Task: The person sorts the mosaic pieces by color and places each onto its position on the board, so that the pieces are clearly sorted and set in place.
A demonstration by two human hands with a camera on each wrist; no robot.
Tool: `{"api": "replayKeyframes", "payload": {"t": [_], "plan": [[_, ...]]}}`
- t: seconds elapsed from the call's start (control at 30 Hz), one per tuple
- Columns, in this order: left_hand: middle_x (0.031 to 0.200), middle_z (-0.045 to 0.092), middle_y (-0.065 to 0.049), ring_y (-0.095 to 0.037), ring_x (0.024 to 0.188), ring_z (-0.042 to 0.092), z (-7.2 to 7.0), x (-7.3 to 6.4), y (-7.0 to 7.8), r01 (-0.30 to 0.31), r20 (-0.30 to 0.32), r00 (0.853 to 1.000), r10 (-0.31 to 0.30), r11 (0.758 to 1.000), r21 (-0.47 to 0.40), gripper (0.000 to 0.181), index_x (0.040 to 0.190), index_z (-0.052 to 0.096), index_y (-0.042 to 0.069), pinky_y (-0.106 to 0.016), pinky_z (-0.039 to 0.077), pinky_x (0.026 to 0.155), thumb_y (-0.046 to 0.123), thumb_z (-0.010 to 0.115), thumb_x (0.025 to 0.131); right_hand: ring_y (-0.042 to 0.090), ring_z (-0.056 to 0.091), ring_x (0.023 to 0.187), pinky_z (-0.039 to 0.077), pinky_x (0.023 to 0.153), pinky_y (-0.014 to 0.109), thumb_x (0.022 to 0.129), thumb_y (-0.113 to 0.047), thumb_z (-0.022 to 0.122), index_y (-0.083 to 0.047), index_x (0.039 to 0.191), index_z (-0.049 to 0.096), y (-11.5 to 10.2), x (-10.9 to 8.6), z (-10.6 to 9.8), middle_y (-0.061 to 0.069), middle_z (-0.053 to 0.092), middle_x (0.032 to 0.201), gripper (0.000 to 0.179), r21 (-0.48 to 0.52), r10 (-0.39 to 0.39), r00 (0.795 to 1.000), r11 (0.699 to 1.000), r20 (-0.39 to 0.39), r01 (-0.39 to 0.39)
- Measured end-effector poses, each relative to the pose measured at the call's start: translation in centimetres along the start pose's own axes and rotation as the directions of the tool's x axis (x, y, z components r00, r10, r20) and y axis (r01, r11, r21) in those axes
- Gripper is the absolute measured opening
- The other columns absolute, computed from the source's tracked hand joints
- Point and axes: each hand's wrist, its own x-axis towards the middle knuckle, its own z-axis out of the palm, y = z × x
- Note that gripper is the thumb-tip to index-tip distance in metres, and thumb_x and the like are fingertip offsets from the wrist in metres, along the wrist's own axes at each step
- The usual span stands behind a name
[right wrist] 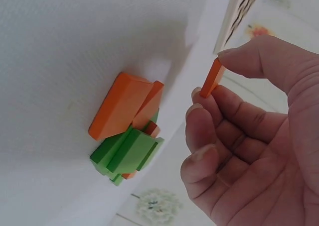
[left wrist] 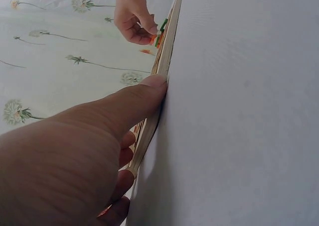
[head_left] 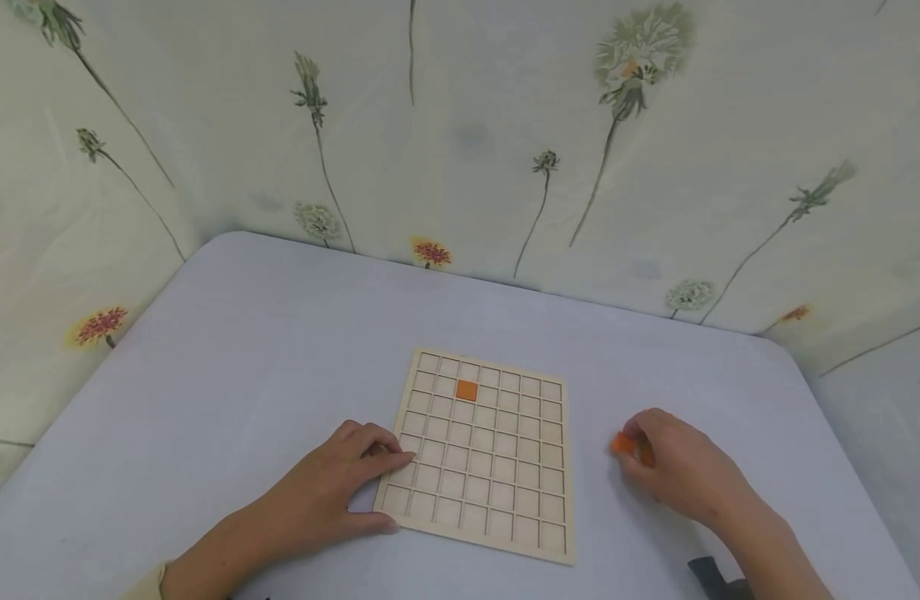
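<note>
A light wooden board (head_left: 523,474) with a grid of square recesses lies on the white table. One orange square tile (head_left: 467,390) sits in a cell near its far edge. My left hand (head_left: 332,483) touches the board's near-left corner, thumb along the near edge and index fingertip over the left side. To the right of the board, my right hand (head_left: 688,467) pinches an orange tile (right wrist: 213,79) between thumb and index finger. Just beside it, a heap of orange tiles (right wrist: 120,106) and green tiles (right wrist: 131,150) rests on the table, mostly hidden by that hand in the head view.
The white tabletop (head_left: 280,333) extends around the board. A floral-printed backdrop (head_left: 467,142) rises behind its far edge. Near the right forearm at the front, a dark grey object (head_left: 718,579) is partly visible; its kind cannot be told.
</note>
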Motion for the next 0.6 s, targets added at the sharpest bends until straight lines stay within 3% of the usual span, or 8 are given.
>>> {"api": "replayKeyframes", "payload": {"t": [0.2, 0.33, 0.47, 0.6], "plan": [[0.136, 0.049, 0.014, -0.009, 0.124, 0.044, -0.1, 0.0, 0.0, 0.012, 0.006, 1.000, -0.012, 1.000, -0.004, 0.072, 0.148, 0.062, 0.020, -0.032, 0.048, 0.102, 0.044, 0.087, 0.085, 0.017, 0.057, 0.079, 0.052, 0.066, 0.035, 0.089, -0.020, 0.080, 0.000, 0.111, 0.069, -0.6, 0.0, -0.5, 0.005, 0.065, 0.103, 0.032, 0.022, 0.042, 0.998, 0.999, 0.037, -0.043], [0.136, 0.049, 0.014, -0.009, 0.124, 0.044, 0.0, -0.1, 0.0, 0.016, 0.008, 1.000, -0.016, 1.000, -0.002, 0.071, 0.148, 0.062, 0.020, -0.032, 0.048, 0.102, 0.044, 0.086, 0.085, 0.014, 0.057, 0.067, 0.050, 0.057, 0.031, 0.091, -0.019, 0.077, 0.000, 0.115, 0.067, -1.1, 0.1, -0.9, 0.007, 0.065, 0.106, 0.032, 0.068, 0.059, 0.996, 0.996, 0.066, -0.063], [0.136, 0.049, 0.014, -0.009, 0.124, 0.044, -0.1, -0.1, -0.1, 0.017, 0.011, 1.000, -0.017, 1.000, -0.003, 0.071, 0.147, 0.062, 0.020, -0.032, 0.048, 0.102, 0.045, 0.086, 0.085, 0.011, 0.054, 0.058, 0.048, 0.054, 0.030, 0.091, -0.019, 0.076, -0.002, 0.114, 0.066, -1.8, 0.2, -1.2, 0.005, 0.064, 0.105, 0.030, 0.070, 0.040, 0.998, 0.997, 0.044, -0.043], [0.136, 0.050, 0.013, -0.009, 0.124, 0.044, -0.1, -0.1, -0.1, 0.015, 0.011, 1.000, -0.015, 1.000, -0.007, 0.069, 0.146, 0.063, 0.021, -0.033, 0.048, 0.102, 0.045, 0.086, 0.085, 0.012, 0.055, 0.068, 0.050, 0.060, 0.031, 0.090, -0.019, 0.076, -0.005, 0.112, 0.069, -2.6, 0.5, -1.5, 0.002, 0.065, 0.104, 0.027, 0.028, 0.013, 1.000, 1.000, 0.013, -0.013]]}}
